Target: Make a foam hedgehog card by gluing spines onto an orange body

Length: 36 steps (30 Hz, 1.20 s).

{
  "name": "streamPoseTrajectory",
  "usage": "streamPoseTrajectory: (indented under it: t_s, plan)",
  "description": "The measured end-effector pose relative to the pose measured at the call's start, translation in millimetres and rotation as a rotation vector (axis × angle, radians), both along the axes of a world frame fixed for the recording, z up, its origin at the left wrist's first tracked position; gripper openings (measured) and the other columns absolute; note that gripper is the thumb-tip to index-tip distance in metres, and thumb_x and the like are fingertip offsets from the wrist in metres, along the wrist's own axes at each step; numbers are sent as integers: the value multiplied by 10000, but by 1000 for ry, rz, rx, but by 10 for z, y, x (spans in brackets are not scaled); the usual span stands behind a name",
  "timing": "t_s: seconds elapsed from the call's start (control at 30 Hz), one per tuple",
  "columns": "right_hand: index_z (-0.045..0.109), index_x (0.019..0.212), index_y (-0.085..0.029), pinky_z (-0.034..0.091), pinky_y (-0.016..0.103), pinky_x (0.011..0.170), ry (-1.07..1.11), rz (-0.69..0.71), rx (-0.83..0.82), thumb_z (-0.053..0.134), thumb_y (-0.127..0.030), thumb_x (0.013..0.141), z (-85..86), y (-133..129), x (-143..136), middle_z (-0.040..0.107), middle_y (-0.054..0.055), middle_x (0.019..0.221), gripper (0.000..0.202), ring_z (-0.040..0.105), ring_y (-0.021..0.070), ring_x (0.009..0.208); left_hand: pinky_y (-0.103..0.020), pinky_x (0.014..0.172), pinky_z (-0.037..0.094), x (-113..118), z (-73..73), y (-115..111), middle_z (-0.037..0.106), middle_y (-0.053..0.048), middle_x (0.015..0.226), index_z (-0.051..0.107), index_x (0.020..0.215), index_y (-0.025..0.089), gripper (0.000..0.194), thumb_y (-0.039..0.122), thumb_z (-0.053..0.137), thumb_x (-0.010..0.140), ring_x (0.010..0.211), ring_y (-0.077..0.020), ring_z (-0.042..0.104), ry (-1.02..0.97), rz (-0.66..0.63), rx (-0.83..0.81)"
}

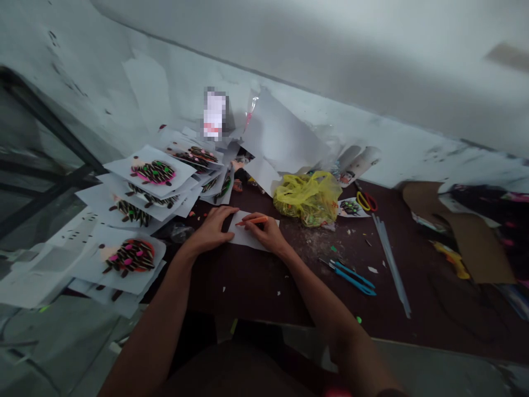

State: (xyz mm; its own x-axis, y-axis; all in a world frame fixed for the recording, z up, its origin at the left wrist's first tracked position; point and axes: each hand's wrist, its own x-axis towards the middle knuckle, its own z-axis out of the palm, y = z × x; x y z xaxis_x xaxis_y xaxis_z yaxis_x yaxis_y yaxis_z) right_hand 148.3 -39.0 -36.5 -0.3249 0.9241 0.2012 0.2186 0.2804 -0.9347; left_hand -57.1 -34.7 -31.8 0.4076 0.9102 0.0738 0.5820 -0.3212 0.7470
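Note:
A small white sheet of paper (243, 237) lies on the dark table in front of me. My right hand (268, 234) is closed around an orange pen (258, 220), its tip pointing left over the sheet; I cannot tell whether it touches. My left hand (212, 229) lies at the sheet's left edge, fingers and thumb apart, pressing the paper. Beside that hand are stacked white sheets bearing hedgehog pictures (154, 172), with dark spines and pink and green spots. Just past my right hand is a crumpled yellow plastic bag (308, 198).
Blue-handled scissors (354, 277), red-and-yellow scissors (367, 202) and translucent sticks (392, 264) lie on the right. A blurred-out phone-like object (215, 113) leans near the wall. Brown cardboard (479, 245) lies far right. Paper scraps dot the dark table (256, 286).

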Motion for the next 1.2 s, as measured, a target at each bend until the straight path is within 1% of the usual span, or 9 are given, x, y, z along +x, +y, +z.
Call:
streamPoseTrajectory:
  t_s: [0.2, 0.33, 0.43, 0.53, 0.63, 0.77, 0.93, 1.07, 1.2]
  plan:
    - [744, 867, -190, 490, 293, 797, -28, -1, 19, 609, -364, 912, 26, -1, 1, 717, 50, 869, 225, 656, 164, 807, -460, 1119, 358, 4, 14, 0, 546, -87, 1364, 513, 1319, 191, 631, 203, 571, 691, 1277, -285, 462, 20, 2, -18]
    - [735, 822, -198, 491, 290, 777, -32, 7, 43, 596, -330, 910, 22, 1, 3, 725, 51, 896, 211, 665, 165, 804, -460, 1118, 358, 8, 13, 2, 552, -80, 1348, 520, 1309, 206, 611, 201, 560, 699, 1269, -283, 473, 36, 9, -5]
    - [735, 873, -196, 491, 281, 738, -26, 5, 62, 590, -298, 901, 25, -14, 1, 723, 44, 853, 180, 665, 159, 758, -461, 1114, 363, 10, 15, 1, 556, -80, 1343, 523, 1306, 205, 608, 201, 553, 698, 1268, -286, 475, 40, 11, 2]
    - [734, 913, -192, 487, 266, 692, -43, -61, 83, 596, -300, 894, 50, -43, -5, 721, 39, 820, 176, 653, 151, 715, -464, 1116, 362, 12, 20, 1, 549, -83, 1354, 519, 1308, 200, 619, 202, 553, 691, 1275, -288, 467, 40, 8, 1]
    - [737, 895, -189, 488, 265, 689, -69, -121, 122, 597, -299, 890, 73, -61, -14, 732, 50, 850, 178, 656, 154, 731, -461, 1118, 361, 15, 21, 0, 544, -89, 1360, 517, 1309, 190, 633, 191, 551, 677, 1280, -288, 463, 41, 10, -5]
    - [744, 852, -199, 499, 271, 724, -98, -75, 134, 583, -274, 894, 57, -52, -24, 745, 52, 900, 183, 675, 161, 781, -465, 1117, 362, 17, 14, 2, 547, -88, 1355, 518, 1304, 195, 625, 191, 556, 680, 1275, -286, 466, 42, 14, -6]
    - [747, 933, -211, 506, 282, 758, -132, -63, 112, 598, -271, 894, 16, -41, -18, 746, 48, 910, 165, 684, 172, 825, -474, 1112, 363, 26, -2, 2, 562, -81, 1331, 520, 1297, 208, 582, 225, 567, 717, 1260, -283, 474, 30, 16, 14]
    - [739, 940, -214, 503, 300, 792, -153, -74, 133, 604, -268, 895, 1, -37, -10, 744, 55, 940, 151, 680, 181, 854, -475, 1101, 372, 34, 7, -1, 561, -85, 1331, 520, 1299, 203, 591, 230, 578, 712, 1246, -288, 478, 39, 17, 10]
    - [740, 944, -213, 494, 309, 783, -184, -70, 141, 603, -270, 901, -7, -31, -2, 734, 60, 923, 154, 663, 184, 834, -476, 1099, 372, 40, 33, -4, 564, -87, 1326, 524, 1296, 201, 586, 230, 572, 713, 1244, -291, 478, 43, 16, 12]
